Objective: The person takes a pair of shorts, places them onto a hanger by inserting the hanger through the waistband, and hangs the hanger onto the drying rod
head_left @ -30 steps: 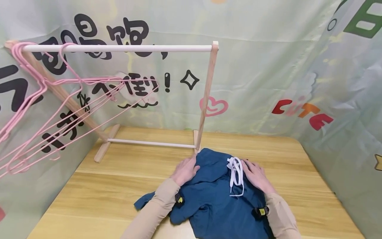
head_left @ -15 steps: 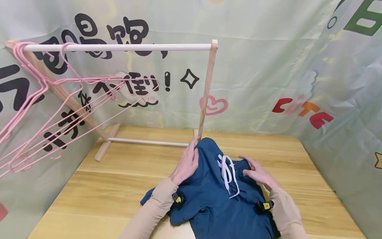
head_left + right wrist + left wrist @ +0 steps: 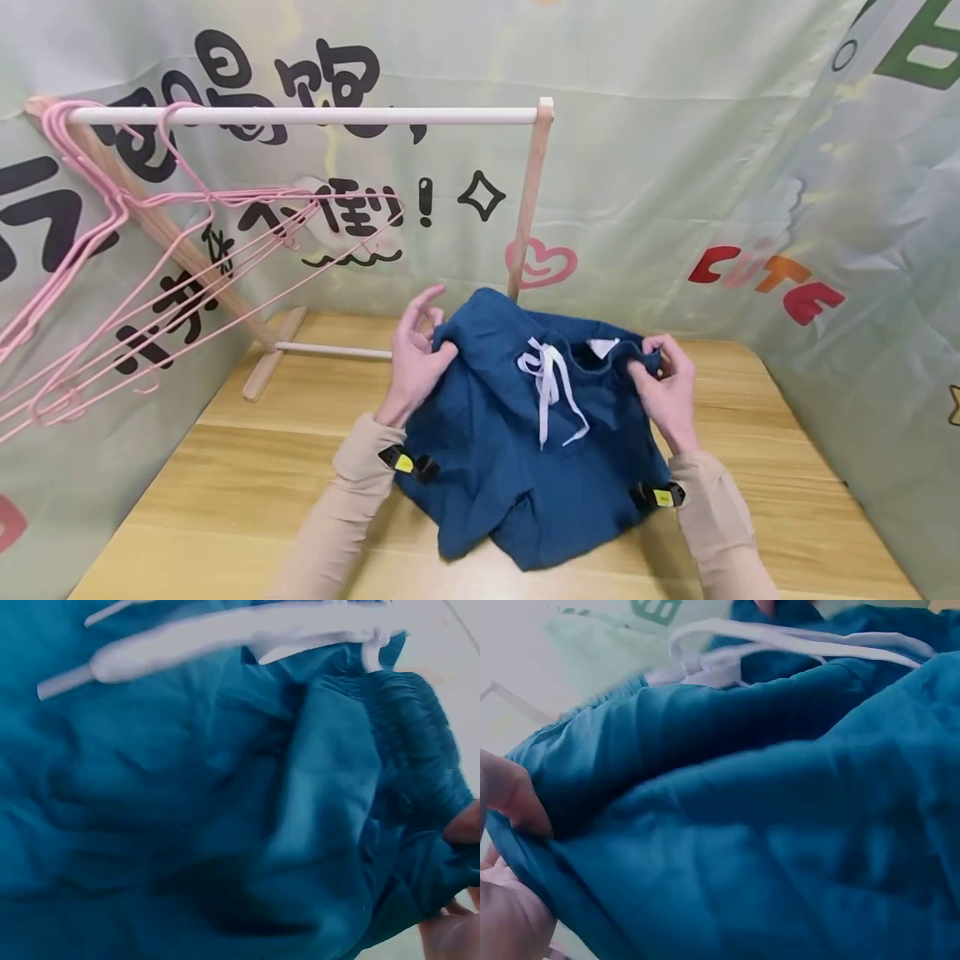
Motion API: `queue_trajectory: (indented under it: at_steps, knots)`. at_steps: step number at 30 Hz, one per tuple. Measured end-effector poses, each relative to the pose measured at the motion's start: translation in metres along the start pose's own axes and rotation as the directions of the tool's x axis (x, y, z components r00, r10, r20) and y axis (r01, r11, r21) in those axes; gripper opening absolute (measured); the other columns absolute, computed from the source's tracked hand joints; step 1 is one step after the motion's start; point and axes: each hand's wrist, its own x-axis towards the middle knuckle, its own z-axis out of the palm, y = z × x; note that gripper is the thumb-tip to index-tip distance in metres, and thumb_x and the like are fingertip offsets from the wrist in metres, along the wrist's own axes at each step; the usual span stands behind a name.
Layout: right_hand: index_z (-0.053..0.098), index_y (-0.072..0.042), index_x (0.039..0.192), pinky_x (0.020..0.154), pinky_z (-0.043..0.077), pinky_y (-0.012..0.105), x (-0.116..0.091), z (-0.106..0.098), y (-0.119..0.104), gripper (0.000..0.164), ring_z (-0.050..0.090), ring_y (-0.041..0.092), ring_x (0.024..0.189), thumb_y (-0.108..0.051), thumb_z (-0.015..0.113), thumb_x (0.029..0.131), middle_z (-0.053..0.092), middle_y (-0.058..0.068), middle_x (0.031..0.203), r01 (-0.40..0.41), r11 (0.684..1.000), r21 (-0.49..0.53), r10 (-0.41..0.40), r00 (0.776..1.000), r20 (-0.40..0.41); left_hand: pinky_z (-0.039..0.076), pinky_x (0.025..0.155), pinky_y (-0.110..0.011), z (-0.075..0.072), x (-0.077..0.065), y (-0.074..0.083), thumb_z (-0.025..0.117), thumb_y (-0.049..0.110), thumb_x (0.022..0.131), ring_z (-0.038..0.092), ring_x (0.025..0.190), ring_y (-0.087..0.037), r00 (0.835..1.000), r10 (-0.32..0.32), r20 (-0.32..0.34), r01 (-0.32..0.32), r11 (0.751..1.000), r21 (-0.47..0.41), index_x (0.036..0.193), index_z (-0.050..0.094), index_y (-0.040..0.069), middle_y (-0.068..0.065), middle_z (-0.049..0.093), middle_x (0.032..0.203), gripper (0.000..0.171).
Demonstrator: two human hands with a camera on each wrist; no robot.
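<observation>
A pair of dark blue shorts (image 3: 555, 483) hangs between both hands over the wooden table, legs toward the front. Its white drawstring (image 3: 550, 392) is tied in a bow at the front of the gathered waistband (image 3: 412, 727). At the waist's left side my left hand (image 3: 416, 358) pinches the cloth between thumb and fingers; the left wrist view shows a fold of blue fabric (image 3: 705, 847) in that grip. My right hand (image 3: 667, 387) pinches the waistband at its right end. Between the hands the waist gapes, and a white label (image 3: 602, 347) shows inside.
Behind the shorts stands a wooden rack with a white top rail (image 3: 337, 116). Several pink hangers (image 3: 210, 198) hang at its left end. The wooden table (image 3: 765, 483) is bordered by a printed cloth backdrop (image 3: 660, 167) at the back and sides.
The shorts have been raised and spread from lying bunched on the table. The hands have moved apart and upward, each now pinching one side of the waist.
</observation>
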Motion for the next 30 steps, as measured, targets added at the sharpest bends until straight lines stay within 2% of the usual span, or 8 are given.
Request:
queue_trajectory:
  at_steps: [5,10,13,15,18,21,27,30]
  knots:
    - [0.043,0.016,0.085,0.054,0.036,0.013,0.018,0.014,-0.032,0.015,0.053,0.006,0.068,0.022,0.056,0.081,0.049,-0.003,0.085,0.258,0.941,0.218,-0.238,0.965,-0.112,0.039,0.069,-0.019,-0.016,0.017,0.032,0.048,-0.027,0.072,0.049,0.076,-0.011,0.995,0.056,0.08,-0.073,0.969,0.235,0.141,0.051,0.001,-0.002,0.041,0.101,0.075]
    - [0.039,0.02,0.087,0.056,0.039,0.014,0.014,0.019,-0.037,0.017,0.05,0.006,0.069,0.025,0.055,0.082,0.048,0.0,0.091,0.329,0.905,0.27,-0.332,0.943,-0.035,0.037,0.063,-0.023,-0.035,0.009,0.042,0.055,-0.02,0.074,0.042,0.059,-0.011,0.973,-0.043,0.228,-0.068,0.886,0.458,0.143,0.052,0.01,-0.009,0.046,0.107,0.076]
    - [0.045,0.015,0.091,0.048,0.034,0.018,0.001,0.02,-0.024,0.019,0.046,-0.001,0.059,0.026,0.056,0.081,0.049,-0.001,0.089,0.271,0.941,0.201,-0.292,0.953,0.082,0.042,0.068,-0.028,-0.046,-0.006,0.032,0.056,-0.015,0.074,0.052,0.068,-0.014,0.938,-0.159,0.308,-0.044,0.828,0.56,0.15,0.045,0.017,-0.012,0.054,0.117,0.083]
    - [0.049,0.011,0.095,0.046,0.031,0.022,-0.008,0.021,-0.011,0.021,0.043,-0.001,0.056,0.025,0.057,0.082,0.049,0.0,0.09,0.228,0.964,0.134,-0.25,0.951,0.18,0.049,0.081,-0.036,-0.052,-0.018,0.024,0.057,-0.011,0.077,0.062,0.09,-0.02,0.915,-0.219,0.34,-0.057,0.762,0.645,0.153,0.038,0.023,-0.01,0.056,0.13,0.085]
    - [0.058,0.003,0.098,0.055,0.038,0.021,-0.022,0.019,0.008,0.024,0.048,0.001,0.068,0.021,0.061,0.081,0.054,0.0,0.091,0.189,0.982,-0.02,-0.174,0.936,0.306,0.049,0.094,-0.049,-0.059,-0.034,0.012,0.056,-0.004,0.083,0.059,0.119,-0.026,0.886,-0.29,0.363,-0.09,0.66,0.746,0.153,0.037,0.031,-0.005,0.054,0.142,0.081]
    - [0.066,-0.006,0.095,0.07,0.043,0.017,-0.035,0.017,0.026,0.028,0.053,0.003,0.086,0.017,0.062,0.08,0.059,0.003,0.097,0.193,0.968,-0.162,-0.113,0.909,0.402,0.05,0.09,-0.052,-0.065,-0.046,0.004,0.051,-0.001,0.087,0.061,0.117,-0.028,0.863,-0.355,0.361,-0.099,0.58,0.808,0.145,0.045,0.034,-0.003,0.056,0.141,0.068]
    - [0.068,-0.013,0.086,0.081,0.045,0.031,-0.049,0.02,0.047,0.027,0.059,0.016,0.098,0.011,0.061,0.077,0.066,0.005,0.101,0.283,0.892,-0.352,-0.093,0.877,0.471,0.049,0.08,-0.042,-0.073,-0.055,-0.008,0.052,0.0,0.081,0.062,0.094,-0.024,0.85,-0.461,0.256,0.009,0.498,0.867,0.124,0.048,0.018,-0.009,0.066,0.115,0.047]
    - [0.068,-0.014,0.088,0.085,0.047,0.04,-0.054,0.021,0.052,0.025,0.062,0.021,0.098,0.008,0.062,0.077,0.067,0.003,0.101,0.301,0.865,-0.402,-0.068,0.863,0.501,0.048,0.078,-0.039,-0.077,-0.057,-0.012,0.06,0.004,0.08,0.059,0.084,-0.022,0.827,-0.516,0.225,0.061,0.48,0.875,0.115,0.048,0.013,-0.011,0.066,0.1,0.038]
